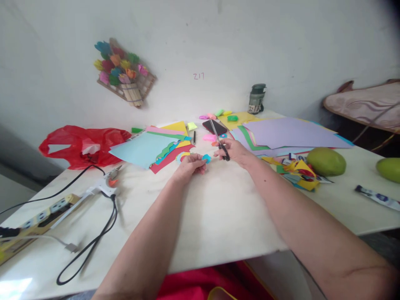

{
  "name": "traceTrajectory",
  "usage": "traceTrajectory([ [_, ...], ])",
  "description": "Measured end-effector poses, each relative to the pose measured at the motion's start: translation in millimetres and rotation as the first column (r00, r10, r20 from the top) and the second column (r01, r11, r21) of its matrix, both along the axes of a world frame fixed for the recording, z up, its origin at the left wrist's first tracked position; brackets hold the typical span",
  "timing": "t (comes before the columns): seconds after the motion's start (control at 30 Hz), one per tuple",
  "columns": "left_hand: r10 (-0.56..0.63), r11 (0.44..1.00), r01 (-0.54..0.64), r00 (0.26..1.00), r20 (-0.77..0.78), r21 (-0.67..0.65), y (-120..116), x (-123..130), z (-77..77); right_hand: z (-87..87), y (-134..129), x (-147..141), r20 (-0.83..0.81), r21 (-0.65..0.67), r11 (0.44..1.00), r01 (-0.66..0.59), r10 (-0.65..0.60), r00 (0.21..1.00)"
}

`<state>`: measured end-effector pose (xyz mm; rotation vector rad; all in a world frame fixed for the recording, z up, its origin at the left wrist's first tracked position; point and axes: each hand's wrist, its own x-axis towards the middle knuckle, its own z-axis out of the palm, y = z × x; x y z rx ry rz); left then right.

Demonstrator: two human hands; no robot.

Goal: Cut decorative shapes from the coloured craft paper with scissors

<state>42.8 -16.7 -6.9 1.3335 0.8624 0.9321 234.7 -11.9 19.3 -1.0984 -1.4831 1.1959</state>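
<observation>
Two bare hands meet over a white table (225, 225). The left hand (189, 165) pinches a small blue piece (206, 158); the right hand (233, 151) grips scissors (221, 143), blades pointing away. Far left lie paper sheets (140, 146) and a red bag (83, 146); near left, a glue gun (108, 185) and power strip (51, 211). To the right are purple paper (290, 132), colourful scraps (300, 173), two green fruits (326, 161) and a tube (376, 197). A phone (215, 127) lies beyond the hands; a tumbler (256, 99) stands far right.

White table (225, 221): red bag (79, 146), glue gun (108, 186), paper stacks (136, 148), scraps (304, 171), two green fruits (326, 161), tube (376, 196)
</observation>
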Motion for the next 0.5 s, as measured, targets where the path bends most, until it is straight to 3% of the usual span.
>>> traceTrajectory([
  [0.33, -0.073, 0.994, 0.085, 0.985, -0.157, 0.07, -3.4, 3.0, 3.0, -2.5, -6.6, -15.1, 0.037, 0.023, 0.994, -0.109, 0.108, 0.993],
  [0.5, 0.026, 0.999, -0.024, 0.995, -0.1, 0.026, -2.3, 3.9, 0.6, 0.8, -9.3, -17.3, 0.045, -0.013, 0.998, -0.066, 0.067, 0.997],
])
